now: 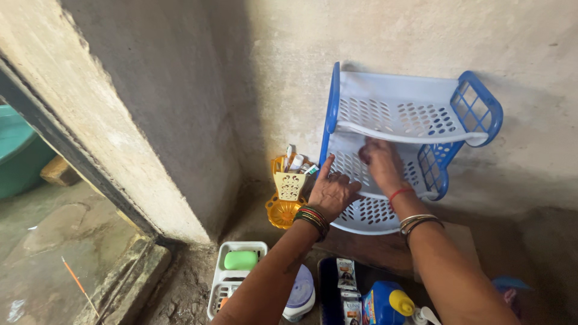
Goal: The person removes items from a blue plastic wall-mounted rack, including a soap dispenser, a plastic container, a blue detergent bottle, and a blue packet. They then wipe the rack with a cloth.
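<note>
A white plastic rack with blue end frames (415, 114) stands against the wall, with three perforated shelves. My left hand (331, 189) rests on the left end of the lower shelves, fingers spread, touching the blue upright. My right hand (379, 159) reaches into the middle shelf, fingers curled against its perforated surface; whether it holds anything I cannot tell. Both wrists wear bangles, and the right also has a red thread.
A yellow holder (288, 186) with tubes sits in the corner left of the rack. On the floor near me are a white soap tray with a green soap bar (241, 260), a white-lidded jar (301, 292), small boxes (346, 274) and a blue bottle with yellow cap (391, 301). A doorway opens at left.
</note>
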